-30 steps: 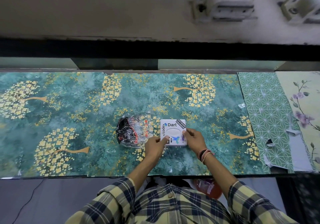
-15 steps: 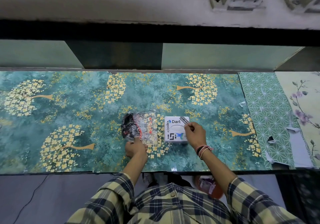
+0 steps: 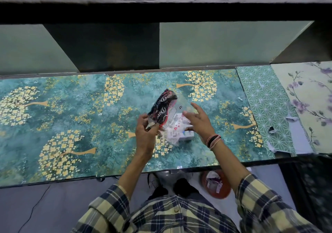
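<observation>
A clear plastic packet (image 3: 166,109) with a black and red printed part is lifted off the table. My left hand (image 3: 146,133) pinches its lower end, so it stands tilted up and away. Beneath and behind the packet lies a small white box (image 3: 187,135), mostly hidden, on the teal table top (image 3: 71,117). My right hand (image 3: 199,121) hovers just right of the packet and above the box, fingers spread and relaxed, holding nothing.
The table top carries a teal cover with yellow trees; a green patterned sheet (image 3: 260,103) and a floral sheet (image 3: 309,96) lie at its right end. A raised back panel (image 3: 206,44) runs behind. Below the front edge stands a red bucket (image 3: 216,186) beside my feet.
My left hand left the box, took the packet and lifted it over the box. My right hand let go of the box and opened beside the packet.
</observation>
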`<act>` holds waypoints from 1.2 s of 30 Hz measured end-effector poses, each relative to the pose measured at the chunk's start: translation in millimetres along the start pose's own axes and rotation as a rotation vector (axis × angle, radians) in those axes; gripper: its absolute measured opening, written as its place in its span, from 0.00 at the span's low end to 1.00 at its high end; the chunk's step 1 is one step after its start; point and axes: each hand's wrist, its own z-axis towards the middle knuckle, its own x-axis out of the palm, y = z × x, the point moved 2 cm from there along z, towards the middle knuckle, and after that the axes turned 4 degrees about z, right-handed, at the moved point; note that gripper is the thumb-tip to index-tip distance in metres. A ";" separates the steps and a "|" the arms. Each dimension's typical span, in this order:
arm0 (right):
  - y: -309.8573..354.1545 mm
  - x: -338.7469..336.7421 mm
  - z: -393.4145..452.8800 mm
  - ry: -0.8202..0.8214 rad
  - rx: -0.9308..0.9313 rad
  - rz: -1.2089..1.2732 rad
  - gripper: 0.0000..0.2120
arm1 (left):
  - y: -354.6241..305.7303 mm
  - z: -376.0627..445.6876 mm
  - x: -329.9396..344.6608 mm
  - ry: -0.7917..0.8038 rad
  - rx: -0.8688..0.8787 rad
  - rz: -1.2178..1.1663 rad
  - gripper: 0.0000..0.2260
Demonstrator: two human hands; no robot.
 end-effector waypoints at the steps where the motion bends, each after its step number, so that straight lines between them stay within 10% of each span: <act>1: 0.2 -4.9 -4.4 -0.017 0.025 0.073 0.28 | 1.0 -2.4 3.0 0.044 0.044 0.061 0.14; 8: -9.1 -44.1 -51.7 -0.008 0.150 0.195 0.23 | 16.7 -32.6 43.2 0.491 0.769 0.875 0.14; 12: -31.7 -73.6 -76.6 -0.006 0.049 0.005 0.14 | 25.8 -68.9 81.9 0.671 0.826 1.100 0.13; 20: -99.8 -159.1 -145.8 -0.173 -0.146 -0.146 0.07 | 61.3 -146.0 136.8 0.222 -0.233 0.286 0.07; 27: -156.9 -187.4 -197.8 0.124 -0.143 -0.354 0.19 | 114.2 -190.4 164.1 0.191 -0.749 0.034 0.11; 36: -260.4 -243.6 -195.2 -0.344 -0.005 -0.331 0.15 | 207.4 -211.1 181.8 0.352 -1.056 0.030 0.08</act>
